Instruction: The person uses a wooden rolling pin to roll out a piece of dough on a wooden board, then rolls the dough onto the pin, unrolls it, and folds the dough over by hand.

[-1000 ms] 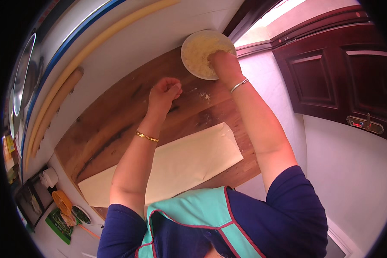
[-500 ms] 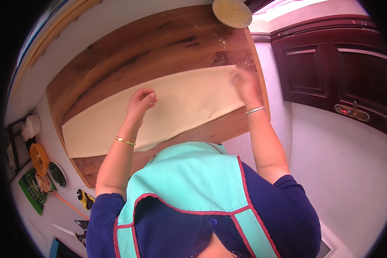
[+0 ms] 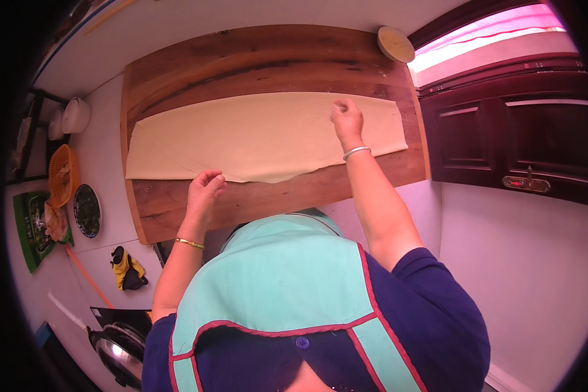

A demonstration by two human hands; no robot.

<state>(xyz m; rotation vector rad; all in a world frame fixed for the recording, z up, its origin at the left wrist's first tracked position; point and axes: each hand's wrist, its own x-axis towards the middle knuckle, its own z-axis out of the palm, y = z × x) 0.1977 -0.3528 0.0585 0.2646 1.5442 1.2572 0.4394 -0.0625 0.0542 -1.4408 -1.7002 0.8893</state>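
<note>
A long, pale sheet of dough (image 3: 261,134) lies across the wooden board (image 3: 196,206), its near edge slightly uneven and seemingly folded over. My left hand (image 3: 204,191) is just at that near edge, fingers curled in toward the thumb, and nothing shows in it. Over the right part of the sheet is my right hand (image 3: 347,121), its fingers drawn together and a little blurred. Whatever those fingers may hold is too small or hidden to make out. A silver bangle is on my right wrist, a gold bracelet on my left.
A round bowl with pale contents (image 3: 396,44) stands at the board's far right corner. To the left are an orange basket (image 3: 63,175), a dark oval dish (image 3: 87,210), a green package (image 3: 31,228), and a yellow-and-black object (image 3: 128,268). A dark red door (image 3: 513,127) is at right.
My right hand has moved left and inward over the dough from its right end. My left hand has come back to the near edge. The whole view has shifted and turned.
</note>
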